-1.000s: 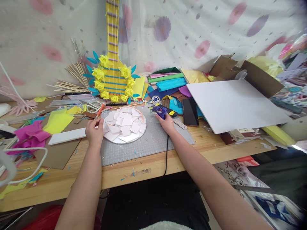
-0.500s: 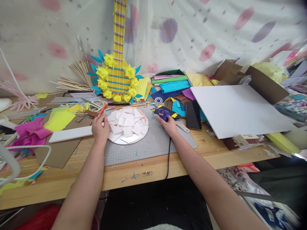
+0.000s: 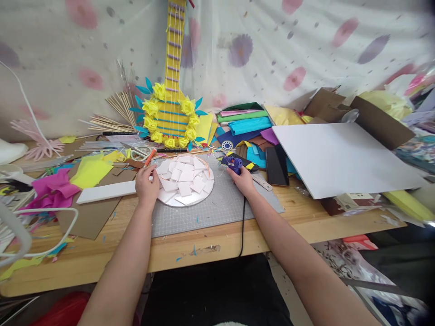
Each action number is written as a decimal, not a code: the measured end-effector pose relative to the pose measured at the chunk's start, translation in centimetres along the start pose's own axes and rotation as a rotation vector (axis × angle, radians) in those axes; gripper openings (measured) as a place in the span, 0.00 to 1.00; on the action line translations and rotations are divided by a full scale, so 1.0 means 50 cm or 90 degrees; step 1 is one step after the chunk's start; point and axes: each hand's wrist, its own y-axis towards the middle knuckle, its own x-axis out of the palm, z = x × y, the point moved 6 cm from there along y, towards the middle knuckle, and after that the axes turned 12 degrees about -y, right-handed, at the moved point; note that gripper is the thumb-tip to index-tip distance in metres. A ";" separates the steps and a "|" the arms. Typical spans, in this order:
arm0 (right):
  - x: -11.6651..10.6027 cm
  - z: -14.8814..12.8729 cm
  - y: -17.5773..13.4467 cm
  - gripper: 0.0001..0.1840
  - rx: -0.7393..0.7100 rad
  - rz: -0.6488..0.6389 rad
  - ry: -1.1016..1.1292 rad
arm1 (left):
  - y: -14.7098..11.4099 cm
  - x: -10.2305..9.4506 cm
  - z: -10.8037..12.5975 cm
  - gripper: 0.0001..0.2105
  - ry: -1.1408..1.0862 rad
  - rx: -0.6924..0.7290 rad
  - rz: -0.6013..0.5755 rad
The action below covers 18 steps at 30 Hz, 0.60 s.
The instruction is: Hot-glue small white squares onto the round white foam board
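My right hand (image 3: 242,179) is closed round a purple-blue hot glue gun (image 3: 233,163) above the grey cutting mat (image 3: 224,213); a black cord hangs below it. To its left lies a white disc covered with overlapping white square pieces (image 3: 185,176), an orange strand along its upper right edge. My left hand (image 3: 147,183) is at the disc's left edge, fingers curled together; whatever they hold, if anything, is hidden. Just beyond those fingertips is an orange stick-like tool (image 3: 150,157), and white-handled scissors (image 3: 140,153) lie behind it. A white strip (image 3: 105,192) reaches to my left hand.
A yellow paper-flower guitar (image 3: 172,115) leans at the back. Rolled coloured paper (image 3: 249,124), a black phone (image 3: 277,166) and a large white board (image 3: 346,158) occupy the right side. Magenta paper (image 3: 54,190), brown cardboard (image 3: 91,219) and wooden sticks (image 3: 124,108) spread over the left.
The whole view has shifted slightly, so everything appears a little farther right. Both hands keep their places beside the disc, and the glue gun stays in my right hand.
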 end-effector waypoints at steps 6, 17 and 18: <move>-0.001 -0.001 0.001 0.23 0.005 0.002 -0.003 | -0.001 0.005 0.004 0.14 0.005 -0.013 -0.018; 0.016 0.005 0.023 0.22 0.018 0.022 0.006 | -0.001 -0.001 0.009 0.15 0.024 -0.020 -0.023; 0.019 0.003 0.027 0.21 0.017 0.031 0.013 | 0.010 0.000 0.013 0.14 0.033 -0.017 -0.028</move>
